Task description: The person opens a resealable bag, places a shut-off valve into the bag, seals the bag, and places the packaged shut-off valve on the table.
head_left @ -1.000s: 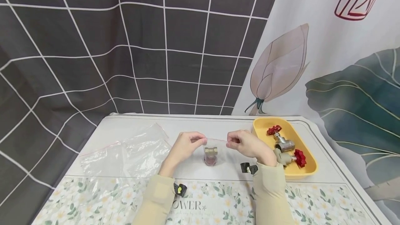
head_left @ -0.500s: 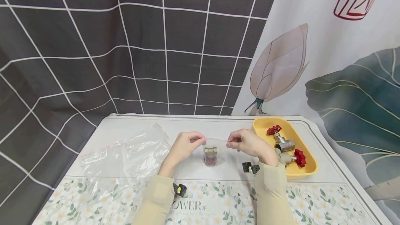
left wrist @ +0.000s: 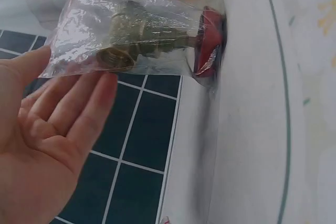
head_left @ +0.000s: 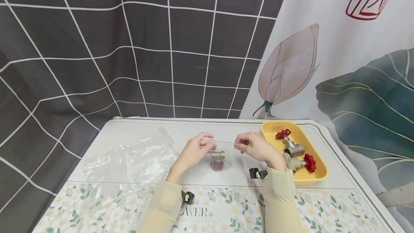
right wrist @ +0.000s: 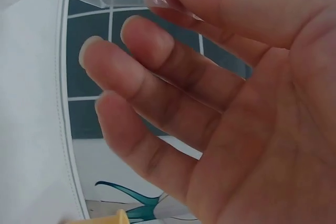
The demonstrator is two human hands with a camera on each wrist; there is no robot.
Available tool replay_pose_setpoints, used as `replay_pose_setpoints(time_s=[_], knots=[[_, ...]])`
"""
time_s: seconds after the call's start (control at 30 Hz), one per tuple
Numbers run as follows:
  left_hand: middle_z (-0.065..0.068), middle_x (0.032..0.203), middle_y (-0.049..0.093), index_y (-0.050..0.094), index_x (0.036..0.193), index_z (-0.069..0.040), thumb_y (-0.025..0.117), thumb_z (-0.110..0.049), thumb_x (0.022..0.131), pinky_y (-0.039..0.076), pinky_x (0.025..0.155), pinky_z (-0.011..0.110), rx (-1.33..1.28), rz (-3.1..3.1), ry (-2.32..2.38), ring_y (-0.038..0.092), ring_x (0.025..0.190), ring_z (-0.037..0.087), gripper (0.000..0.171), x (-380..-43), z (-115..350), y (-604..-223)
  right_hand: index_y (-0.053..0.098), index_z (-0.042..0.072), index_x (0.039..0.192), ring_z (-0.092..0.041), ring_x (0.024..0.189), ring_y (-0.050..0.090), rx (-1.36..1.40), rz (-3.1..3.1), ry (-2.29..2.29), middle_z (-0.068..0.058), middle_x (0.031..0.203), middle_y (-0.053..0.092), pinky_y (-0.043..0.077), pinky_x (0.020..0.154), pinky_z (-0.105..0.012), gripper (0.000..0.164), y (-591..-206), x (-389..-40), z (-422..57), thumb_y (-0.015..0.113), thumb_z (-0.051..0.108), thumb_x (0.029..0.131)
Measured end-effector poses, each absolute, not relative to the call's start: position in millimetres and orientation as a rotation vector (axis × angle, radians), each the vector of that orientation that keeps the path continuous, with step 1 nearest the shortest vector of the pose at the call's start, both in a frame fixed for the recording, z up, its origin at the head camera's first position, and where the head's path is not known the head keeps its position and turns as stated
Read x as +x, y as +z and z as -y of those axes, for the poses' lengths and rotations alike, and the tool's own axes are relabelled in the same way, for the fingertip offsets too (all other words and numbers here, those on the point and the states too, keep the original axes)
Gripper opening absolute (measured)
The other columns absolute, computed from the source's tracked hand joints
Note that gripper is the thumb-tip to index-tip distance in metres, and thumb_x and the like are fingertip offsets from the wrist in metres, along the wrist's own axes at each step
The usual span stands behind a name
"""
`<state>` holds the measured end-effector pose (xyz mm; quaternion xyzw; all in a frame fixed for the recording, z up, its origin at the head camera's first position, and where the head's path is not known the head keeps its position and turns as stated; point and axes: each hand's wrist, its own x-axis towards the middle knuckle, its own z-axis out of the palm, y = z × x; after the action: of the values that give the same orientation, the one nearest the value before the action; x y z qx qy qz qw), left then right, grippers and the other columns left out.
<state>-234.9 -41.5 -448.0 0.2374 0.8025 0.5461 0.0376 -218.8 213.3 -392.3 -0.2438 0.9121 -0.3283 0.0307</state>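
A clear zip bag point(head_left: 228, 155) stands upright on the table between the hands. Inside it is a brass gate valve point(head_left: 218, 155), upside down, its red handwheel point(left wrist: 209, 43) at the bottom. My right hand point(head_left: 257, 148) pinches the bag's upper right corner between thumb and index finger; its other fingers are loosely bent. At the upper left corner is my left hand point(head_left: 194, 150), index finger raised apart from the thumb. In the left wrist view its fingers are fairly straight, close against the bag's edge; part of them is hidden behind the plastic.
Several flat clear zip bags point(head_left: 129, 164) lie on the table at the left. A yellow tray point(head_left: 310, 182) at the right holds valves with red handwheels, one silver point(head_left: 293, 147) and one dull grey-beige point(head_left: 292, 161). A dark grid curtain point(head_left: 145, 64) hangs behind the table.
My left hand has let go of the bag's left corner, its index finger lifting up from the thumb. The right hand stays on the bag, which barely shifts.
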Motion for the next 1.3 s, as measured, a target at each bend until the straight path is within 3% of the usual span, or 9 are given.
replay_pose_setpoints(time_s=[0.07,0.2,0.37,0.63,0.8,0.97,1.13,1.3], knots=[[0.005,0.11,0.071,0.053,0.135,-0.012,0.059,-0.035,0.099,0.048,0.096,0.048,0.692,-2.457,1.616,0.067,0.103,0.022,0.043,-235.3,41.5,-449.6,0.066,0.015,0.081,-0.011,0.065,0.057,-0.731,-2.807,-1.051,0.0,0.07,0.064,0.046,0.058,-0.029,0.015,-393.5,-219.8,-212.7,0.062,0.01,0.095],[0.01,0.123,0.066,0.05,0.139,-0.007,0.057,-0.037,0.099,0.043,0.103,0.048,0.744,-2.373,1.478,0.061,0.116,0.027,0.051,-236.7,41.4,-455.2,0.065,0.012,0.083,-0.018,0.069,0.061,-0.683,-2.776,-1.123,-0.002,0.073,0.066,0.048,0.062,-0.031,0.013,-395.5,-221.1,-212.3,0.061,0.009,0.096],[0.006,0.121,0.066,0.054,0.134,-0.004,0.066,-0.034,0.093,0.043,0.102,0.041,0.837,-2.291,1.37,0.06,0.115,0.023,0.053,-236.5,40.2,-459.4,0.065,0.007,0.089,-0.032,0.077,0.065,-0.658,-2.691,-1.234,-0.006,0.078,0.067,0.051,0.069,-0.034,0.009,-399.8,-222.6,-213.9,0.062,0.011,0.096],[0.005,0.113,0.069,0.063,0.125,-0.005,0.067,-0.026,0.093,0.052,0.087,0.036,0.81,-2.414,1.365,0.065,0.104,0.02,0.039,-232.0,38.7,-461.2,0.065,0.002,0.113,-0.021,0.092,0.063,-0.657,-2.498,-1.16,-0.005,0.101,0.069,0.05,0.085,-0.041,0.028,-418.6,-227.7,-217.8,0.072,0.012,0.088],[0.005,0.111,0.071,0.064,0.123,-0.005,0.066,-0.025,0.094,0.052,0.088,0.036,0.772,-2.418,1.413,0.066,0.098,0.015,0.036,-232.1,35.3,-460.9,0.068,-0.003,0.111,-0.031,0.09,0.065,-0.642,-2.385,-1.303,-0.011,0.097,0.07,0.053,0.082,-0.042,0.024,-428.4,-232.7,-210.2,0.067,0.009,0.091],[0.001,0.107,0.073,0.065,0.122,-0.007,0.064,-0.027,0.096,0.047,0.098,0.039,0.715,-2.326,1.564,0.066,0.101,0.014,0.033,-238.0,30.8,-464.2,0.07,-0.007,0.101,-0.019,0.089,0.065,-0.531,-2.375,-1.597,-0.011,0.096,0.069,0.057,0.078,-0.038,0.02,-430.3,-239.9,-202.0,0.059,0.01,0.097],[0.007,0.103,0.073,0.062,0.125,-0.002,0.06,-0.029,0.098,0.05,0.095,0.039,0.609,-2.298,1.699,0.07,0.088,0.016,0.038,-248.7,21.5,-456.4,0.062,-0.002,0.099,-0.015,0.082,0.061,-0.296,-2.275,-1.88,-0.003,0.089,0.062,0.056,0.071,-0.034,0.018,-428.0,-243.5,-194.1,0.053,0.014,0.101],[0.008,0.093,0.074,0.068,0.112,-0.002,0.062,-0.032,0.097,0.054,0.086,0.04,0.481,-2.381,1.73,0.069,0.079,0.015,0.034,-266.3,2.6,-441.6,0.058,0.002,0.103,-0.016,0.079,0.063,-0.039,-2.172,-2.089,-0.003,0.09,0.064,0.056,0.069,-0.031,0.011,-426.3,-251.9,-191.3,0.056,0.013,0.099]])
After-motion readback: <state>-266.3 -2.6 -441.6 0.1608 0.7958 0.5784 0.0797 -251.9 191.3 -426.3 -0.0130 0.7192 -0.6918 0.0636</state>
